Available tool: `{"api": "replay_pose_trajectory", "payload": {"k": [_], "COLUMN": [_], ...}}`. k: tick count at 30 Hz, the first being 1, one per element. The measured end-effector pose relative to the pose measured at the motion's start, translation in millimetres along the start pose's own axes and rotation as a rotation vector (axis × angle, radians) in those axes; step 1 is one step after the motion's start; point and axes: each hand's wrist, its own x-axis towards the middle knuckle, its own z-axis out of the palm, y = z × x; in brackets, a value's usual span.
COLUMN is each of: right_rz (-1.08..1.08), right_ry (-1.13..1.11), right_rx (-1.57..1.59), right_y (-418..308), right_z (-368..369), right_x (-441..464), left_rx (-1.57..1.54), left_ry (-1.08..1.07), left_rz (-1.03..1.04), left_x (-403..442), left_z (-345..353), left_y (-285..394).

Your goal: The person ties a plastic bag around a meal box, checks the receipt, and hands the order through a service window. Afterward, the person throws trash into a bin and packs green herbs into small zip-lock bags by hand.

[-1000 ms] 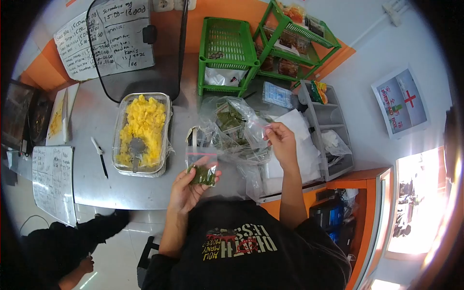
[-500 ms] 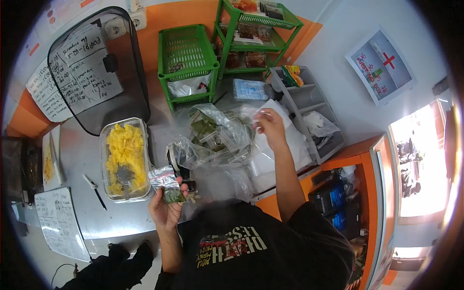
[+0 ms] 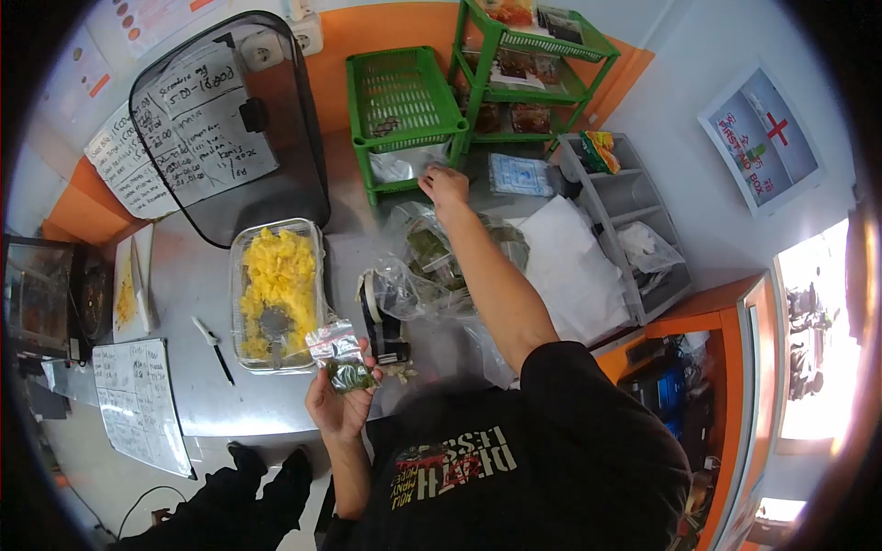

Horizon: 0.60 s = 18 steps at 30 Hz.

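Note:
My left hand point(image 3: 342, 404) pinches a small clear zip bag point(image 3: 336, 353) with something green in its lower part. It is held just past the lower right corner of a clear tray point(image 3: 319, 275) of yellow food point(image 3: 276, 271). My right hand point(image 3: 447, 191) reaches to the front of the lower green basket point(image 3: 371, 195), its fingers bent together at a silvery-white plastic bag point(image 3: 400, 165) inside. Below that arm lies a large clear plastic bag point(image 3: 409, 298) holding folded green leaves point(image 3: 432, 255). A black-and-white stapler-like tool point(image 3: 378, 317) is between the tray and this bag.
A dark mesh cover point(image 3: 230, 129) leans behind the tray. White paper sheets point(image 3: 574, 266) lie beside a grey divided organizer point(image 3: 634, 225). A green rack point(image 3: 533, 92) holds packets. At left are a knife point(image 3: 138, 275) on a board and a marker point(image 3: 213, 349). Another person's legs point(image 3: 230, 496) show below.
My right hand has moved left from above the white paper to the green basket. My left hand still holds the zip bag. The whole view has shifted, with things appearing further right.

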Motion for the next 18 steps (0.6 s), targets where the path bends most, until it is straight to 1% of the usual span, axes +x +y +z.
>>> {"api": "replay_pose_trajectory", "payload": {"k": [2,5,6,8,9,12,15,18], "right_rz": [0.002,-0.023,-0.111,-0.294,-0.262,-0.135,-0.472,-0.816], "right_ry": [0.052,-0.046,-0.092,-0.186,-0.235,-0.67,-0.783,-0.572], "right_rx": [-0.026,-0.091,-0.145,-0.246,-0.3,-0.488,-1.286,-1.745], "right_y": [3,-21,-26,-40,-47,-51,-34,15], "right_z": [5,-6,-16,-33,-40,-55,-55,-79], "right_x": [-8,-50,-57,-69,-79,-125,-156,-128], "left_rx": [0.044,0.042,0.037,0.101,0.129,0.179,0.165,0.153], "left_ry": [-0.028,0.015,0.025,-0.035,-0.056,-0.108,-0.151,-0.138], "left_rz": [0.057,0.103,0.111,0.105,0.098,0.034,-0.037,-0.085], "left_x": [-6,-13,-14,-14,-12,-4,9,15], "left_z": [-5,-13,-15,-8,-7,-5,-5,0], "left_y": [5,15,16,17,18,19,14,9]}}
